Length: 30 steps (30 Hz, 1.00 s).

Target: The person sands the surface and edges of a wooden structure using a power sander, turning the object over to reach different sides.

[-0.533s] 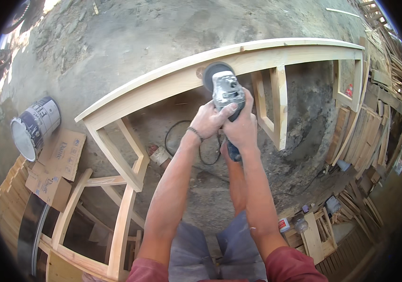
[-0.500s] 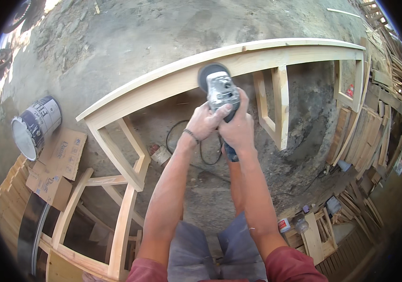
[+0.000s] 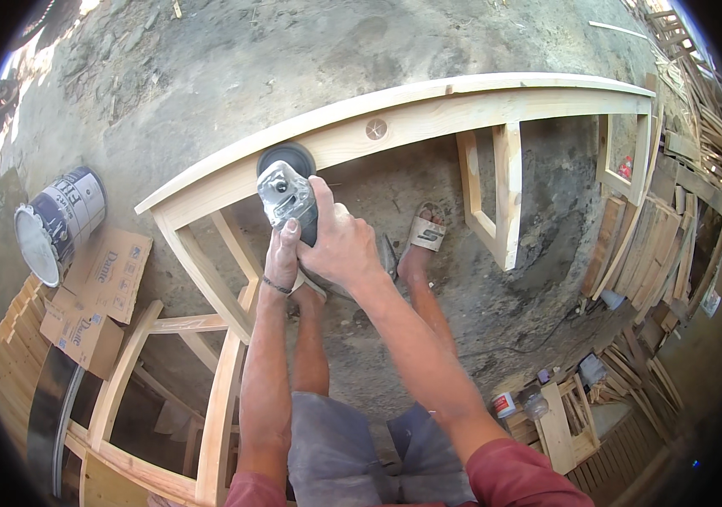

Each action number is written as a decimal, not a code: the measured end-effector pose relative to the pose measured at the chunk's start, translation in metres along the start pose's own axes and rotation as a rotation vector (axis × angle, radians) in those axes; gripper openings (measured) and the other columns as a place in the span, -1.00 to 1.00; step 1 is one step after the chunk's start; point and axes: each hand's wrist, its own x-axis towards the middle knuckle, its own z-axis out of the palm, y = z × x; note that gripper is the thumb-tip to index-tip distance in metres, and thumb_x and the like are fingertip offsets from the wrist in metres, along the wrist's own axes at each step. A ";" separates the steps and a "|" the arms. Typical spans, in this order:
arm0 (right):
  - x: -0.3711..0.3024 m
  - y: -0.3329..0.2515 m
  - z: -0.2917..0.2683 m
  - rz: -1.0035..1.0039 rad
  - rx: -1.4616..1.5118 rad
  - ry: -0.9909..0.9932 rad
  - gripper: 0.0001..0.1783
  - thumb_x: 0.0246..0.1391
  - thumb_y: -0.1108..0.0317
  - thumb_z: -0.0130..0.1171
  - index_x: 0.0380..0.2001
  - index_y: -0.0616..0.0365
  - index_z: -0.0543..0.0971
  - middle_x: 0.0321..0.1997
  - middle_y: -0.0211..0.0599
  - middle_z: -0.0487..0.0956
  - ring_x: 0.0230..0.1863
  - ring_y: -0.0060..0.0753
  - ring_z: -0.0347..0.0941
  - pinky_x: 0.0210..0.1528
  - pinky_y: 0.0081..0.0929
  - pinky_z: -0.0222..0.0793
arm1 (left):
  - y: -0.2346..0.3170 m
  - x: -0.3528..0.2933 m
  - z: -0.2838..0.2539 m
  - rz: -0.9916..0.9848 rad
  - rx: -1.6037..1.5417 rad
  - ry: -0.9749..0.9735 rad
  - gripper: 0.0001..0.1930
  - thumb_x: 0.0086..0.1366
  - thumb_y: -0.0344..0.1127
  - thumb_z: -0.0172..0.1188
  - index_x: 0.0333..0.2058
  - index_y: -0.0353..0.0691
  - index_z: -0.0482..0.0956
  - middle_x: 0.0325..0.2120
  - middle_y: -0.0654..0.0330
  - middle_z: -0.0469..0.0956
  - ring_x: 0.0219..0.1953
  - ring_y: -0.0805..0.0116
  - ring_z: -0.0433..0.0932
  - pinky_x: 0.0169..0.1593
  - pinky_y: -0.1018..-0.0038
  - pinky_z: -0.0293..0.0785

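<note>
Both of my hands hold a dusty angle grinder (image 3: 285,190). Its dark round disc (image 3: 302,155) lies against the front board of a pale wooden frame (image 3: 454,114), toward the left end. My left hand (image 3: 280,258) closes around the tool's left side, thumb up. From the right, my right hand (image 3: 340,243) wraps the grinder's body. A round carving with a star shape (image 3: 376,129) shows on the board, to the right of the disc. The lower part of the grinder is hidden behind my hands.
Another wooden frame (image 3: 224,414) stands at lower left, beside a cardboard box (image 3: 107,275) and a paint bucket (image 3: 61,224). Wood scraps (image 3: 648,245) are piled along the right. My sandalled feet (image 3: 422,241) are on the rough floor under the frame. A cable (image 3: 504,348) lies on the floor.
The grinder and both hands have moved left along the board, uncovering the round carving. My feet, mostly hidden before, now show below the frame.
</note>
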 end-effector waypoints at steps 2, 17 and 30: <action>0.002 0.008 -0.014 0.003 -0.009 -0.009 0.01 0.07 -0.16 0.26 0.45 0.04 0.10 -0.24 0.27 0.60 -0.25 0.35 0.64 -0.18 0.12 0.58 | 0.002 0.005 0.013 0.004 0.066 -0.003 -0.20 0.37 0.28 0.08 0.27 -0.37 0.39 0.17 0.05 0.48 0.22 0.22 0.43 0.34 0.29 0.27; 0.007 0.089 -0.107 0.055 0.011 0.057 -0.02 0.05 -0.07 0.28 0.43 0.07 0.11 -0.20 0.27 0.60 -0.21 0.37 0.63 -0.13 0.12 0.56 | 0.004 0.042 0.141 0.019 0.023 -0.091 -0.28 0.38 0.22 0.14 0.15 -0.41 0.50 0.03 0.09 0.59 0.08 0.33 0.52 0.23 0.34 0.39; 0.004 0.168 -0.191 0.102 0.098 0.291 -0.05 0.04 0.01 0.32 0.39 0.12 0.13 -0.25 0.17 0.68 -0.14 0.29 0.65 -0.10 0.04 0.56 | -0.004 0.093 0.249 -0.084 0.140 -0.297 -0.38 0.34 0.10 0.27 0.02 -0.46 0.56 -0.12 0.14 0.64 -0.09 0.48 0.53 0.02 0.46 0.49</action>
